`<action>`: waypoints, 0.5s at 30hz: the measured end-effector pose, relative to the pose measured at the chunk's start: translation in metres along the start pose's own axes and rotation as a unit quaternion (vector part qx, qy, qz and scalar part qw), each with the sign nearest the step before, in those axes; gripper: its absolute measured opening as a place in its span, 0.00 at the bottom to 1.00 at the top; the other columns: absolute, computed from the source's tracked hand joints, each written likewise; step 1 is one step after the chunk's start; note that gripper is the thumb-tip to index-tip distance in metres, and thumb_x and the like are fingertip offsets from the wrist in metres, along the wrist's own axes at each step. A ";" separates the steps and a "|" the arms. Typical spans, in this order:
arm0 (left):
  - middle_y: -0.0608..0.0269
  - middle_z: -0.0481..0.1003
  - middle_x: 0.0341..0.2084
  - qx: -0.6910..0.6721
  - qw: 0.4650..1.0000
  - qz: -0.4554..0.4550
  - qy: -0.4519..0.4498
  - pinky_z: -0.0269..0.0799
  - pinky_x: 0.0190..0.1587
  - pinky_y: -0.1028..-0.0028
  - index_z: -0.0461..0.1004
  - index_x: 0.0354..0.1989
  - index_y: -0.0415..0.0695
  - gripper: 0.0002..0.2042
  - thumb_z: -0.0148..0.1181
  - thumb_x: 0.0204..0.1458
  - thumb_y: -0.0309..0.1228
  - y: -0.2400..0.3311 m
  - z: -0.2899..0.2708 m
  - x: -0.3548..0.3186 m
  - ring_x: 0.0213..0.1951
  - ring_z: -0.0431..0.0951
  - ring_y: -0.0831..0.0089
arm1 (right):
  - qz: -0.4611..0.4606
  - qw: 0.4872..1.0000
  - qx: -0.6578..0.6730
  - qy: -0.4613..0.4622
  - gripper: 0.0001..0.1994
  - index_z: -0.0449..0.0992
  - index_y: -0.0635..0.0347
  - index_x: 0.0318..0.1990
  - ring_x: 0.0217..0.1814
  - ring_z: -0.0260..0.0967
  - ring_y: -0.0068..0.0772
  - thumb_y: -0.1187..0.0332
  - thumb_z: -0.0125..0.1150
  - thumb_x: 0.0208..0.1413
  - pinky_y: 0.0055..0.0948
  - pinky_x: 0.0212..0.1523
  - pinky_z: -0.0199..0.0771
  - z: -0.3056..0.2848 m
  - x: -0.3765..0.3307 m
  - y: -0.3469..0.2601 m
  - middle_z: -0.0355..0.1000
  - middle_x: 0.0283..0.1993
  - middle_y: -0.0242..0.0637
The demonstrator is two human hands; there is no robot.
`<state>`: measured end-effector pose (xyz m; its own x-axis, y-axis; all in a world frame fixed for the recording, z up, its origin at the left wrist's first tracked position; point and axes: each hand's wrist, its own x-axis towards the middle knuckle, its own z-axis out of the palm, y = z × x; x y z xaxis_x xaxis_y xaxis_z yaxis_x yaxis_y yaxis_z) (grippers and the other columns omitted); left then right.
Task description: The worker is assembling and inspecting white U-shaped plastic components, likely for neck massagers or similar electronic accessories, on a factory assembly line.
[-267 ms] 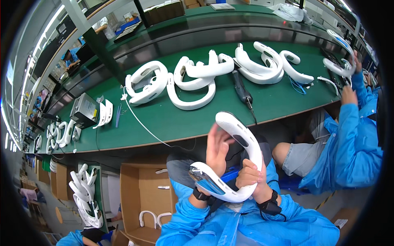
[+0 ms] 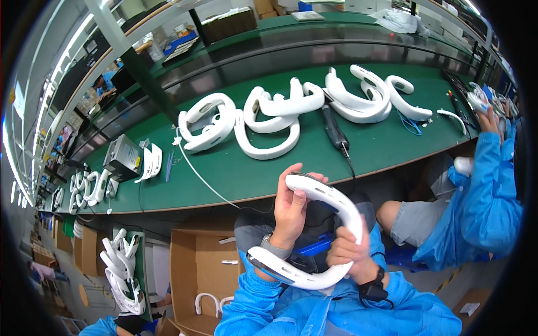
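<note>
A white U-shaped neck fan (image 2: 350,215), with slots along its edge, is held over my lap in front of the bench. My right hand (image 2: 348,252) is closed around its curved side at the right. At its upper end my left hand (image 2: 288,215) grips, thumb in front and the other fingers partly hidden behind. The lower end, with a dark glossy panel, points left, below my left wrist. Beyond my hands, several more white neck fans (image 2: 269,151) lie on the green bench (image 2: 224,179). A black corded electric screwdriver (image 2: 334,131) lies among them.
An open cardboard box (image 2: 185,263) with a few white parts stands at my lower left. Further left, white neck fans (image 2: 120,271) are piled on a green surface. A white cable (image 2: 202,182) hangs over the bench edge. A co-worker in blue (image 2: 471,196) sits close at my right.
My left hand has moved from open beside the neck fan to gripping its upper end. The fan has turned, showing its slotted edge. At the right, the co-worker's hands have lowered.
</note>
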<state>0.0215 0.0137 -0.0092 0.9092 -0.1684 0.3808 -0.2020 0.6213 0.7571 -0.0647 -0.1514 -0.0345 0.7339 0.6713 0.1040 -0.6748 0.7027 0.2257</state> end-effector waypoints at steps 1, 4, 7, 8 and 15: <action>0.45 0.65 0.58 -0.008 0.999 -0.006 0.043 0.67 0.59 0.56 0.45 0.69 0.47 0.32 0.52 0.61 0.41 -0.004 -0.001 -0.004 0.58 0.69 0.54 | -0.012 0.999 -0.043 0.018 0.31 0.61 0.51 0.22 0.11 0.53 0.19 0.31 0.37 0.58 0.24 0.22 0.58 0.014 -0.001 -0.010 0.54 0.10 0.22; 0.47 0.64 0.59 -0.152 0.983 -0.106 0.015 0.67 0.58 0.58 0.47 0.69 0.46 0.32 0.53 0.61 0.41 -0.025 -0.024 -0.016 0.57 0.70 0.55 | -0.139 0.917 -0.338 -0.161 0.31 0.70 0.59 0.27 0.13 0.61 0.30 0.36 0.42 0.59 0.35 0.27 0.70 0.096 -0.014 -0.053 0.64 0.12 0.30; 0.58 0.75 0.43 -0.016 0.980 -0.190 -0.062 0.71 0.48 0.73 0.59 0.63 0.43 0.24 0.51 0.62 0.41 -0.055 -0.009 -0.047 0.45 0.76 0.74 | -0.091 0.897 -0.240 -0.361 0.30 0.71 0.60 0.28 0.16 0.63 0.31 0.39 0.43 0.60 0.35 0.30 0.73 0.105 -0.060 -0.098 0.67 0.16 0.33; 0.61 0.76 0.40 -0.015 0.971 -0.233 -0.043 0.72 0.46 0.76 0.61 0.63 0.44 0.22 0.50 0.63 0.40 -0.073 -0.011 -0.063 0.42 0.76 0.76 | -0.035 0.904 -0.135 -0.405 0.28 0.71 0.59 0.27 0.15 0.64 0.29 0.42 0.42 0.61 0.32 0.27 0.73 0.096 -0.068 -0.106 0.67 0.16 0.32; 0.68 0.75 0.33 0.069 0.911 -0.385 0.128 0.72 0.36 0.79 0.69 0.52 0.47 0.14 0.48 0.63 0.39 -0.191 -0.042 -0.155 0.33 0.74 0.80 | -0.258 0.811 -0.506 -0.142 0.27 0.66 0.54 0.18 0.04 0.58 0.29 0.46 0.41 0.64 0.23 0.08 0.61 0.094 0.007 -0.020 0.62 0.09 0.31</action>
<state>-0.0654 -0.0463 -0.2349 0.8529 -0.3177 -0.4143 0.5033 0.2891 0.8143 -0.0393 -0.1830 0.0532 0.8309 0.2450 0.4995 0.1150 0.8028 -0.5850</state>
